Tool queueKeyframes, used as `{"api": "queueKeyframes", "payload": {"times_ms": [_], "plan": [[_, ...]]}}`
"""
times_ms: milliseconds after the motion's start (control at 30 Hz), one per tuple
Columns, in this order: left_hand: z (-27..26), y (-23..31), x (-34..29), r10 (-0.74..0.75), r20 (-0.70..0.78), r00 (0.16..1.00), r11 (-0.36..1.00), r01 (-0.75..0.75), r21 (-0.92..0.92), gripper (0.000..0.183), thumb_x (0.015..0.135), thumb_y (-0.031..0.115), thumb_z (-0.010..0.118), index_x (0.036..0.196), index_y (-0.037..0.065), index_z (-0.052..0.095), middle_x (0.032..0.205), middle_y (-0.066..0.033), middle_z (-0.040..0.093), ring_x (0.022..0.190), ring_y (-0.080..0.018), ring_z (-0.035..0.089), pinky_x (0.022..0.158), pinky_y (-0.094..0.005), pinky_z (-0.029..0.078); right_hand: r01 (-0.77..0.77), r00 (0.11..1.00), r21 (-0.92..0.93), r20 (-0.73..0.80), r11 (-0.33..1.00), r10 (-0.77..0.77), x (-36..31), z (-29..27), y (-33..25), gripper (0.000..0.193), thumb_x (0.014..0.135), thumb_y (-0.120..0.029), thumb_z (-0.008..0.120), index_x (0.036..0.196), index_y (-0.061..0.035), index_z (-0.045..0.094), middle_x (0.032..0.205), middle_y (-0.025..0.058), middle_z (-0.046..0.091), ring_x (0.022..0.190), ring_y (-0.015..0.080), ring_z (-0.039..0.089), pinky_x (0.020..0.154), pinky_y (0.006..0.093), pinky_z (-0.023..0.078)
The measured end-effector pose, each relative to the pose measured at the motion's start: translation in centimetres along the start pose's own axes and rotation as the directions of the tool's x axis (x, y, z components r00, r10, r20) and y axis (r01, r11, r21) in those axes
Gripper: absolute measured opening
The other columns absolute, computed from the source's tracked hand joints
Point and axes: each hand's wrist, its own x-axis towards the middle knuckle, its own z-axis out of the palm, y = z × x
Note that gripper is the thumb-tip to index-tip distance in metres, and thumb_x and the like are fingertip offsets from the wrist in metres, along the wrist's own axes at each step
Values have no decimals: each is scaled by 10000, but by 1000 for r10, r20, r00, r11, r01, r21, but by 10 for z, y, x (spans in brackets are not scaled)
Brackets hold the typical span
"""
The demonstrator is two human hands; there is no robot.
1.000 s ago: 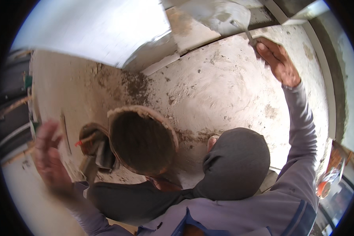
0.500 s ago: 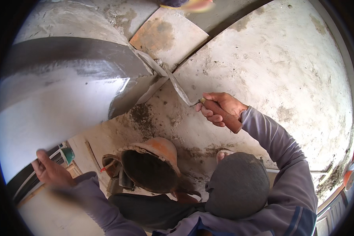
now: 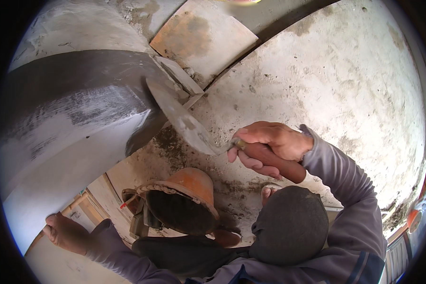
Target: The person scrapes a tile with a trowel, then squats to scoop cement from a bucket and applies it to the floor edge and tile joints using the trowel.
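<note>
My right hand (image 3: pixel 279 142) is closed round the brown wooden handle of a trowel (image 3: pixel 184 123). The long blade, smeared with grey, points up and left, its tip over the dark grey wet plaster (image 3: pixel 99 66) near the corner of a pale block-like surface (image 3: pixel 75 156). Thin streaks of grey spread from that band onto the white face. At the lower edge of this surface, my left hand (image 3: pixel 66 232) has its fingers curled in. Whatever lies inside them, if anything, is hidden.
An orange bucket (image 3: pixel 191 183) with a dark inside stands tilted towards me, close to my leg. Wood pieces (image 3: pixel 87 208) lie left of it. A stained square board (image 3: pixel 199 38) lies beyond the corner. To the right spreads a large pale, mortar-spotted slab (image 3: pixel 336 94).
The trowel blade has swung left over the grey plaster and shows its flat side. My right hand has shifted slightly down and right. My left hand has dropped lower with its fingers curled.
</note>
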Motion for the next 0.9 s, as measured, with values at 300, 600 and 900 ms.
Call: {"api": "queueKeyframes", "payload": {"times_ms": [300, 600, 900], "plan": [[-16, -23, 13, 70, 112, 991, 996, -64, -63, 300, 1000, 271, 643, 871, 25, 530, 838, -3, 496, 788, -80, 450, 788, -226, 372, -87, 985, 209, -129, 974, 116, 30, -42, -7, 479, 1086, -381, 319, 1122, 55, 514, 633, -12, 510, 411, 108, 471, 339, 270, 429], [-8, -15, 4, -3, 28, 1000, 979, 9, -204, 215, 1033, 189, 565, 959, -10, 531, 993, -105, 617, 988, -159, 560, 989, -347, 427, 20, 1000, 475, 5, 880, -25, 11, -56, 0, 517, 1096, -365, 291, 1163, 110, 483, 711, 68, 521, 439, 163, 544, 357, 300, 521], [-9, -19, 5, 80, 91, 993, 972, -57, -227, 197, 1020, 170, 574, 949, -6, 522, 973, -85, 586, 958, -148, 552, 949, -315, 438, -5, 1000, -48, 0, 999, 5, 12, -23, -17, 503, 1089, -353, 351, 1069, 98, 571, 623, 25, 525, 396, 130, 503, 334, 270, 448]]}}
